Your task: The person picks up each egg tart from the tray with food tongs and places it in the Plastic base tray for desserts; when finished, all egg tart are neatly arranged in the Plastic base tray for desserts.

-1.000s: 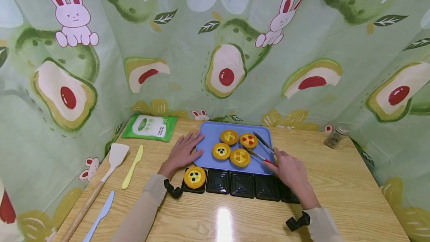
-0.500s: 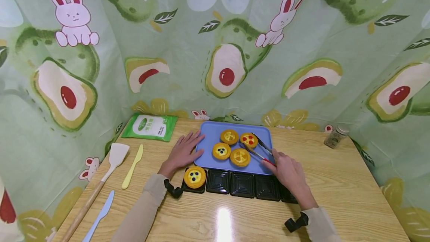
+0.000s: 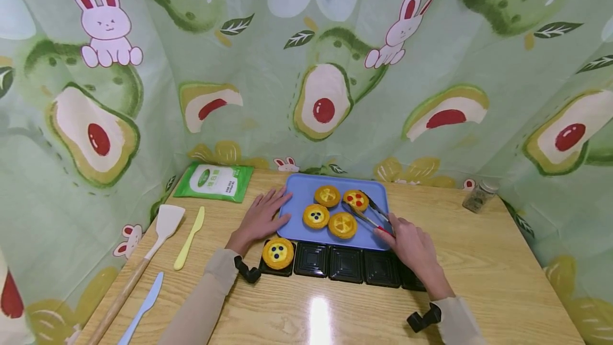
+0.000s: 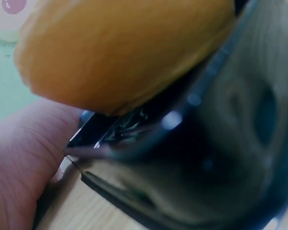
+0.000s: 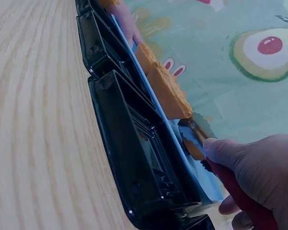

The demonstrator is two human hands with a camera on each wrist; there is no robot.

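On the left rim of a blue tray (image 3: 297, 188) my left hand (image 3: 261, 218) rests, fingers spread. My right hand (image 3: 413, 243) grips red-handled tongs (image 3: 367, 220); their dark, scalloped tips stand on either side of a tart with red pieces (image 3: 355, 200) on the tray. Beside it sit a blueberry-topped tart (image 3: 315, 216) and two plain yellow tarts (image 3: 342, 225). In the right wrist view the right hand (image 5: 266, 167) holds the red handle (image 5: 237, 191), the tips partly hidden behind a tart (image 5: 168, 93).
A row of black square cups (image 3: 346, 264) lines the tray's near side; the leftmost bears a blueberry tart (image 3: 278, 253). Leftward lie a yellow knife (image 3: 189, 238), a blue knife (image 3: 143, 305), a spatula (image 3: 163, 225) and a green packet (image 3: 214, 181). A jar (image 3: 480, 196) lies back right.
My right hand has shifted slightly left, and the tongs' far arm has come in closer against the red-topped tart. My left hand has stayed on the tray rim.
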